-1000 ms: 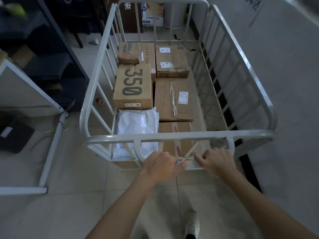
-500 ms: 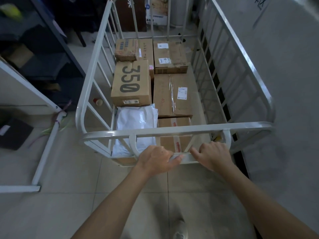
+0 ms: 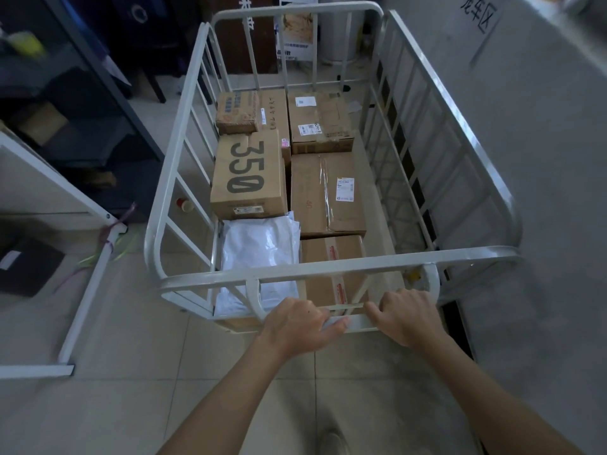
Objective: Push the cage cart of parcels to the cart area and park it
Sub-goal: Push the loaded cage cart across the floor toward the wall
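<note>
Floor (image 3: 138, 349): pale square tiles with thin grout lines, dimly lit; grey painted strip (image 3: 542, 178) along the right side, marked with dark characters near the top corner.

Cage cart (image 3: 331, 269): white tubular frame, barred on all four sides, standing on the tiles at the border of the grey strip, long axis pointing away. Load, lying flat on the cart bed: cardboard box printed "350" (image 3: 249, 175); taped box with white label (image 3: 326, 195) just right of it; two further boxes (image 3: 320, 121) at the far end; white plastic mailer (image 3: 259, 247) and a brown box (image 3: 335, 257) at the near end.

Left hand (image 3: 297, 326): grip clamped on the low crossbar (image 3: 356, 321) at the near end of the cart. Right hand (image 3: 405, 318): grip clamped on the same bar, just beside the left, apart from it.

Left of cart: white metal frame (image 3: 88, 290) resting on the floor, strands of plastic tie at its joint; dark shelving unit (image 3: 82, 103) behind it; small red-and-white roll (image 3: 184, 204) on the tiles close to the cart's side bars; black flat item (image 3: 28, 267) at the edge.

Ahead of cart: dark furniture and a printed carton (image 3: 297, 27), close to the far rail.

Shoe tip (image 3: 331, 443) between the forearms, bottom edge.
</note>
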{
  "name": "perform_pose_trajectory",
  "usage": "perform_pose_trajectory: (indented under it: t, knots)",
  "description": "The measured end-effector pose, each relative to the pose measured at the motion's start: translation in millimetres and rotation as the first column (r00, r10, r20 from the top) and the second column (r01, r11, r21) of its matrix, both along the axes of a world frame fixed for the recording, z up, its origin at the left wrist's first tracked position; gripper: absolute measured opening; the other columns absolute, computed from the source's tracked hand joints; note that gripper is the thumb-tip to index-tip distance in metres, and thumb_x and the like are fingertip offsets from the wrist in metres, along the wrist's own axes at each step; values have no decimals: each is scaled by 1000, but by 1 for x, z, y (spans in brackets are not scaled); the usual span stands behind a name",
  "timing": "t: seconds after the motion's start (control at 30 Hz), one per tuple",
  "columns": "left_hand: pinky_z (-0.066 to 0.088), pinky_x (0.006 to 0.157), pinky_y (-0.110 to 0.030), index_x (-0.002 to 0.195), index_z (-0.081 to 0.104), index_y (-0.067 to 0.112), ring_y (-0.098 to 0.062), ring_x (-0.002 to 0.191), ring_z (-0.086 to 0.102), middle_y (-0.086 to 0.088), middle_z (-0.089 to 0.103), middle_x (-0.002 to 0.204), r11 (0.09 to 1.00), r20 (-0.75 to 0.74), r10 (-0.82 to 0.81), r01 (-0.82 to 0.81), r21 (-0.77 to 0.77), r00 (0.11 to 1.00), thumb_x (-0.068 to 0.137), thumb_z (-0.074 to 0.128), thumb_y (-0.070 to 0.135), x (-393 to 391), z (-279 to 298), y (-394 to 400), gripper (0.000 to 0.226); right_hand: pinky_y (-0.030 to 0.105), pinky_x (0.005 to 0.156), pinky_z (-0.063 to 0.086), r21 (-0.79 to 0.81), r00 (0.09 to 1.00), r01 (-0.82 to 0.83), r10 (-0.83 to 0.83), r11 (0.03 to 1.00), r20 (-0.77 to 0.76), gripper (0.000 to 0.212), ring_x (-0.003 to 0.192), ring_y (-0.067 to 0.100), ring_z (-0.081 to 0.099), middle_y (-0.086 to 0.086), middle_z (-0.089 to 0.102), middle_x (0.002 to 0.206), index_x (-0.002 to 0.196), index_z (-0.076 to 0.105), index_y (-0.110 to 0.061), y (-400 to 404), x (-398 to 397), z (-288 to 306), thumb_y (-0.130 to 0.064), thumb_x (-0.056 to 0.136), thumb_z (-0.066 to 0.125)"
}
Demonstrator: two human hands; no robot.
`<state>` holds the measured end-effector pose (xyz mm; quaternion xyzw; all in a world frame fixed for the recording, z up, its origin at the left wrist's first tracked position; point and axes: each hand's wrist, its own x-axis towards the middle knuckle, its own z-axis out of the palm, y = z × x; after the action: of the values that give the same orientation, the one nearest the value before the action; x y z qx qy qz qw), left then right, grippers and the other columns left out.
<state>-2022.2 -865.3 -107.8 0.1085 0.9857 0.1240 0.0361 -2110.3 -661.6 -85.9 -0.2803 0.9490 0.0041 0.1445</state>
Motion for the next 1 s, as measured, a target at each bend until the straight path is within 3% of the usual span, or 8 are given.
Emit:
perform_pose_trajectory:
  t: [0.1, 0.23, 0.37, 0.5, 0.63, 0.8, 0.93, 1.0]
  knots:
    - [48, 56, -34, 59, 40, 22, -13, 44, 39, 10, 29, 44, 1000, 11, -6, 6, 7, 1000, 101, 29, 63, 1, 1, 1, 60, 26, 50, 23, -30, 1000, 1, -1, 1000, -5, 60, 44, 7, 32, -6, 38, 49, 55, 39, -24, 1, 2, 0, -64, 70, -2]
    - [37, 50, -29, 57, 41, 21, -13, 41, 38, 9, 33, 44, 1000, -21, -30, 30, 0, 999, 101, 30, 62, -1, 0, 3, 61, 25, 54, 32, -59, 999, 39, -39, 997, 5, 67, 44, 8, 35, -6, 42, 49, 55, 46, -23, 4, -1, -7, -66, 70, -3]
    - [43, 46, -31, 54, 43, 21, -15, 38, 44, 7, 38, 44, 999, -62, -41, 39, -37, 997, 101, 32, 62, -2, -5, -1, 64, 26, 58, 41, -53, 997, 72, -73, 996, 0, 74, 43, 10, 38, -6, 45, 47, 56, 56, -19, 2, -5, -14, -69, 77, 6]
    - [42, 44, -29, 53, 53, 16, -13, 36, 43, 6, 41, 41, 999, -58, -35, 34, -25, 998, 102, 32, 61, -8, -4, -9, 70, 25, 53, 35, -23, 998, 63, -63, 998, 20, 57, 43, 10, 35, -7, 41, 48, 55, 49, -22, -4, -12, -13, -59, 93, 30]
    - [46, 47, -32, 53, 51, 15, -14, 37, 40, 5, 38, 42, 1000, -37, -7, 6, -12, 999, 101, 32, 61, -17, -3, -15, 69, 26, 49, 30, 5, 999, 49, -49, 999, 20, 56, 43, 10, 32, -7, 39, 47, 53, 46, -22, -14, -20, -7, -56, 94, 32]
    - [44, 47, -31, 50, 42, 17, -15, 39, 35, 7, 32, 42, 1000, -62, 10, -12, -27, 998, 99, 38, 60, -33, 0, -28, 66, 27, 50, 28, 74, 999, -39, 40, 996, -15, 52, 45, 12, 32, -6, 39, 50, 60, 45, -23, -28, -37, -7, -55, 95, 25]
    - [34, 50, -30, 52, 48, 13, -20, 46, 51, 3, 43, 43, 998, -68, 10, -14, -59, 998, 98, 33, 62, -48, -2, -36, 69, 27, 50, 28, 81, 995, -93, 95, 992, -25, 48, 48, 12, 34, -5, 40, 54, 67, 45, -23, -35, -52, -12, -51, 96, 20]
    - [30, 51, -30, 53, 48, 13, -21, 47, 49, 4, 38, 43, 998, -62, 7, -11, -57, 998, 98, 32, 62, -58, -1, -41, 69, 27, 50, 28, 83, 993, -104, 108, 991, -49, 56, 46, 12, 33, -5, 40, 53, 67, 47, -23, -41, -62, -15, -57, 86, 7]
